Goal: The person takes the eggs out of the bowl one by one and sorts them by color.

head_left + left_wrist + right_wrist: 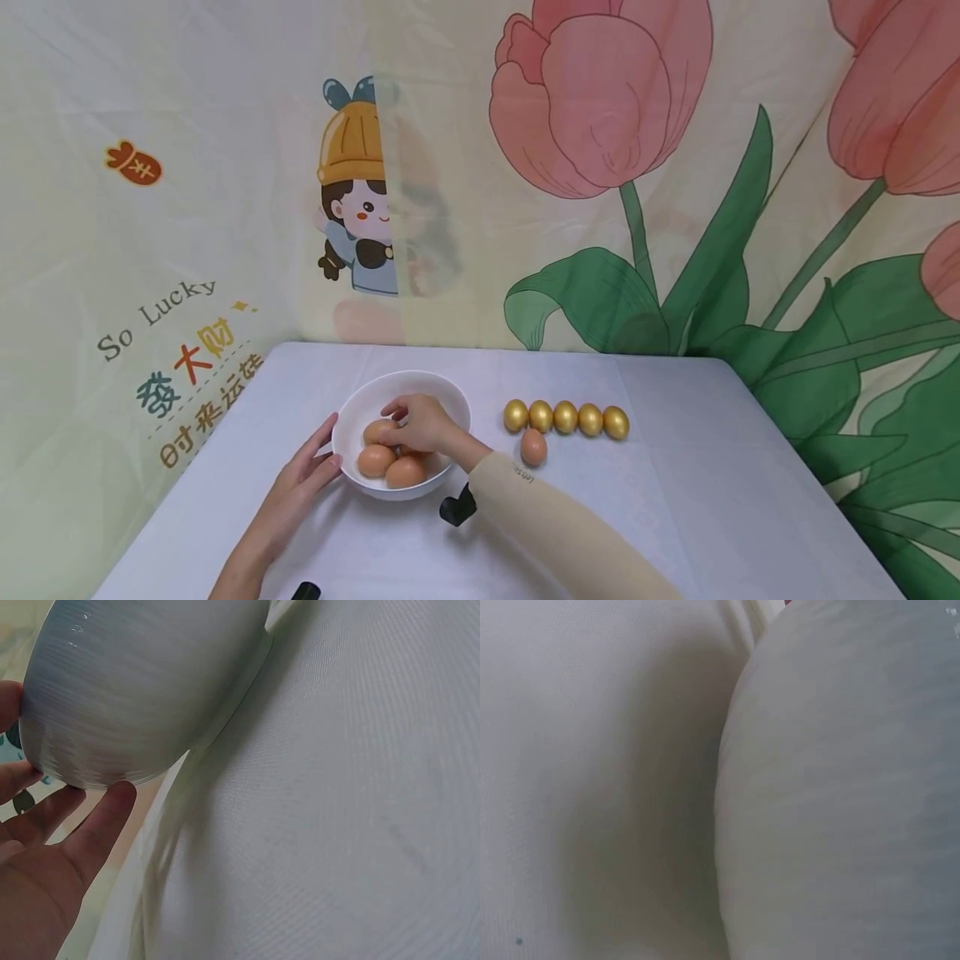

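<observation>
A white bowl (pixel 401 493) with several brown eggs (pixel 406 472) inside stands on the table. My left hand (pixel 300 475) touches its left side; in the left wrist view, the spread fingers and thumb of that hand (pixel 52 862) rest along the outside of the bowl (pixel 150 682) near the rim. Inside the bowl, my right hand (pixel 420 423) pinches a brown egg (pixel 377 431) between thumb and fingers, partly covering another egg. Only the outer wall of the bowl (pixel 840 795) shows in the right wrist view, with no hand there.
Several golden eggs (pixel 566 417) stand in a row right of the bowl on the white table (pixel 720 500). One brown egg (pixel 533 447) sits in front of that row. Behind the table hangs a printed cloth (pixel 450 317).
</observation>
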